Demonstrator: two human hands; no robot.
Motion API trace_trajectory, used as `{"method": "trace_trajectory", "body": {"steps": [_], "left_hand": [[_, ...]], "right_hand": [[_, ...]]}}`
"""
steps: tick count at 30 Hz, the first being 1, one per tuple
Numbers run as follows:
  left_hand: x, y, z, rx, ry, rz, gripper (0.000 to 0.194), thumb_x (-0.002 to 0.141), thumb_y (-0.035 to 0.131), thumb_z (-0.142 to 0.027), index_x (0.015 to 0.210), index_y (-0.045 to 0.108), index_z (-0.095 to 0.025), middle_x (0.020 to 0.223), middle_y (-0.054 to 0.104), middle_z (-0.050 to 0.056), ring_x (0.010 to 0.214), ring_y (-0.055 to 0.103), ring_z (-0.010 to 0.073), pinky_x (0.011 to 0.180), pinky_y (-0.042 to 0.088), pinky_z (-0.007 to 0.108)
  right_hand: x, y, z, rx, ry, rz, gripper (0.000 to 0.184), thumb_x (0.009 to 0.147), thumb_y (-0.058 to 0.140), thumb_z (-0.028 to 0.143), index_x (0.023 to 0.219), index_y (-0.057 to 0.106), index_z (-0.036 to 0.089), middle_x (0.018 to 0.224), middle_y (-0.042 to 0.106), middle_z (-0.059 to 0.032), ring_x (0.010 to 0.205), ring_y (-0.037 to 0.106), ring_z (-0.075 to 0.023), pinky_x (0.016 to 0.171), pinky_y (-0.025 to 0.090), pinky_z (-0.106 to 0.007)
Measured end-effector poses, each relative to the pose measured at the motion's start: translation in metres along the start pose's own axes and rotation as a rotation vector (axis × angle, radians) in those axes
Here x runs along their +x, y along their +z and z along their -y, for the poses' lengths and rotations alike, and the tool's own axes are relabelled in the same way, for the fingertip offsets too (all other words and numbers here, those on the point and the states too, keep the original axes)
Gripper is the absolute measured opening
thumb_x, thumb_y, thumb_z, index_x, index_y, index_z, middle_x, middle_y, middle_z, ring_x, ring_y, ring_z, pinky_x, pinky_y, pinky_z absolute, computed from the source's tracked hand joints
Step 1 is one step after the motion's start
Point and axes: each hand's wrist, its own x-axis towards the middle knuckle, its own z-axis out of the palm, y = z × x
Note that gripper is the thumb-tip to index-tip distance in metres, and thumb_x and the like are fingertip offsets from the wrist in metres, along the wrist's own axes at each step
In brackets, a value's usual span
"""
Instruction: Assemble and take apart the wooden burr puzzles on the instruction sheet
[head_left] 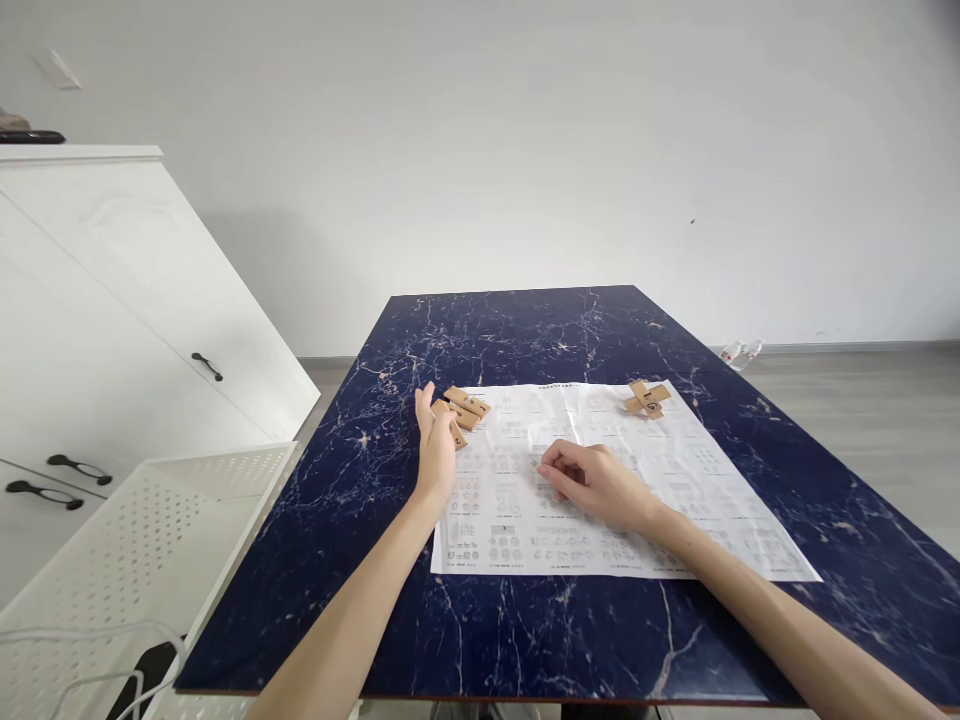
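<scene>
A printed paper sheet (517, 500) with rows of small diagrams lies on the dark blue marbled table (510, 330). At its far left corner, several flat wooden puzzle pieces (466, 408) with black markings lie close together. My left hand (436, 450) rests against their left side, fingers stretched out and thumb touching the nearest piece. My right hand (600, 485) rests on the middle of the sheet with its fingers curled in; no object shows between them. Near the far right corner sits a cluster of crossed wooden pieces (646, 399), marked with letters or digits.
A white cabinet (150, 300) with black handles stands left of the table. Below it is a white perforated basket (157, 520) with white cables. A grey wall (480, 150) rises behind the table. A clear plastic item (741, 353) is beyond the right edge.
</scene>
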Motion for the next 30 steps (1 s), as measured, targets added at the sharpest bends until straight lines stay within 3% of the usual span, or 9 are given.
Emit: {"method": "trace_trajectory", "body": {"steps": [3, 5, 8, 11, 14, 17, 21, 24, 30], "left_hand": [[-0.008, 0.002, -0.002, 0.210, 0.223, 0.050, 0.051, 0.103, 0.048, -0.028, 0.154, 0.045, -0.031, 0.181, 0.006, 0.004, 0.167, 0.010, 0.0306, 0.131, 0.028, 0.054], [-0.012, 0.004, -0.003, 0.314, 0.411, 0.106, 0.041, 0.103, 0.048, -0.024, 0.143, 0.053, -0.028, 0.178, 0.018, 0.007, 0.166, 0.013, 0.0315, 0.128, 0.033, 0.054], [-0.017, 0.006, -0.004, 0.423, 0.625, 0.251, 0.029, 0.102, 0.045, -0.017, 0.122, 0.063, -0.025, 0.158, 0.051, 0.011, 0.154, 0.041, 0.0297, 0.120, 0.044, 0.051], [-0.022, 0.007, -0.005, 0.486, 0.728, 0.475, 0.029, 0.102, 0.041, -0.012, 0.113, 0.066, -0.023, 0.124, 0.072, 0.008, 0.119, 0.069, 0.0235, 0.105, 0.054, 0.044], [-0.029, 0.009, -0.005, 0.585, 0.829, 0.657, 0.029, 0.102, 0.042, -0.009, 0.109, 0.068, -0.022, 0.109, 0.077, 0.005, 0.101, 0.072, 0.0221, 0.093, 0.057, 0.040], [-0.035, 0.011, -0.002, 0.650, 0.920, 0.728, 0.028, 0.099, 0.046, -0.007, 0.100, 0.071, -0.020, 0.101, 0.079, 0.005, 0.094, 0.072, 0.0218, 0.090, 0.057, 0.039], [-0.038, 0.014, 0.001, 0.654, 0.938, 0.761, 0.028, 0.098, 0.048, -0.006, 0.094, 0.073, -0.019, 0.096, 0.079, 0.004, 0.088, 0.072, 0.0200, 0.084, 0.057, 0.036], [-0.038, 0.015, 0.001, 0.653, 0.932, 0.761, 0.028, 0.097, 0.048, -0.006, 0.092, 0.073, -0.018, 0.094, 0.079, 0.004, 0.086, 0.072, 0.0200, 0.082, 0.057, 0.035], [-0.038, 0.014, 0.001, 0.651, 0.927, 0.763, 0.030, 0.095, 0.047, -0.004, 0.088, 0.073, -0.018, 0.093, 0.080, 0.004, 0.085, 0.072, 0.0196, 0.080, 0.057, 0.034]], "right_hand": [[-0.001, 0.001, -0.003, -0.003, -0.007, -0.036, 0.024, 0.107, 0.049, 0.041, 0.095, 0.060, 0.025, 0.065, 0.070, 0.0019, 0.053, 0.055, -0.0159, 0.055, 0.040, -0.031], [-0.001, 0.000, -0.006, -0.013, -0.014, -0.098, 0.026, 0.107, 0.049, 0.044, 0.095, 0.060, 0.025, 0.066, 0.069, 0.0013, 0.054, 0.055, -0.0167, 0.055, 0.039, -0.031], [0.001, -0.002, -0.012, -0.058, 0.005, -0.251, 0.026, 0.107, 0.050, 0.046, 0.095, 0.061, 0.025, 0.070, 0.068, -0.0006, 0.059, 0.058, -0.0185, 0.058, 0.041, -0.033], [0.005, -0.008, -0.021, -0.161, 0.022, -0.466, 0.024, 0.106, 0.049, 0.044, 0.099, 0.060, 0.024, 0.085, 0.070, -0.0058, 0.068, 0.061, -0.0213, 0.063, 0.047, -0.036], [0.010, -0.017, -0.035, -0.362, -0.071, -0.749, 0.018, 0.104, 0.049, 0.038, 0.104, 0.060, 0.024, 0.112, 0.065, -0.0142, 0.100, 0.064, -0.0303, 0.086, 0.052, -0.046], [0.012, -0.027, -0.054, -0.526, -0.058, -0.893, 0.019, 0.100, 0.053, 0.032, 0.115, 0.061, 0.024, 0.134, 0.056, -0.0182, 0.123, 0.055, -0.0371, 0.103, 0.045, -0.057], [0.011, -0.037, -0.080, -0.642, 0.035, -0.942, 0.032, 0.095, 0.053, 0.028, 0.127, 0.057, 0.023, 0.148, 0.045, -0.0205, 0.141, 0.041, -0.0422, 0.111, 0.036, -0.066], [0.010, -0.039, -0.096, -0.671, 0.091, -0.869, 0.044, 0.092, 0.054, 0.028, 0.135, 0.051, 0.022, 0.150, 0.041, -0.0224, 0.148, 0.031, -0.0447, 0.111, 0.034, -0.069], [0.011, -0.037, -0.110, -0.600, 0.090, -0.781, 0.051, 0.092, 0.050, 0.023, 0.142, 0.048, 0.024, 0.141, 0.046, -0.0214, 0.142, 0.039, -0.0424, 0.100, 0.047, -0.062]]}}
